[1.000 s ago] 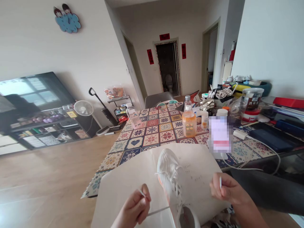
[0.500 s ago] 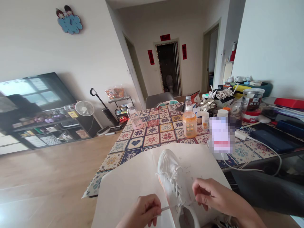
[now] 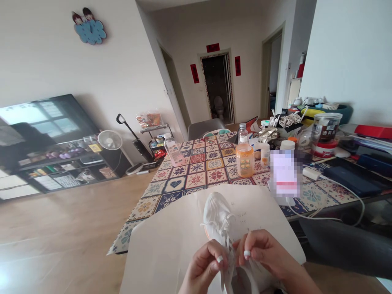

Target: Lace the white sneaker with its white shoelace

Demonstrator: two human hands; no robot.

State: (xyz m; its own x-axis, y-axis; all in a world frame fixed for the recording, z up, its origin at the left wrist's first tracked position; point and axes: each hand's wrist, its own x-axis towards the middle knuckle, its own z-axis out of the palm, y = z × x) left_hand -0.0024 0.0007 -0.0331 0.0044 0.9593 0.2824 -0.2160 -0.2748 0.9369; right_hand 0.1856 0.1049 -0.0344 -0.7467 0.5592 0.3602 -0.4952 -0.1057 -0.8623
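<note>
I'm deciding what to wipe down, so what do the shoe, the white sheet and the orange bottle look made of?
Shoe: matte white, probably fabric or synthetic, judging by the dull, softly lined toe.
Sheet: matte, likely paper or thin card, with faint writing on it.
Bottle: see-through, probably smooth plastic, perhaps glass; orange contents show through.

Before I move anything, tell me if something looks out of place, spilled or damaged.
A white lace-up sneaker sits on a white paper sheet over the multicoloured tile-patterned tablecloth: footwear there looks out of place. The clear plastic bottle of orange liquid stands upright, and I see no spill or damage.
</note>
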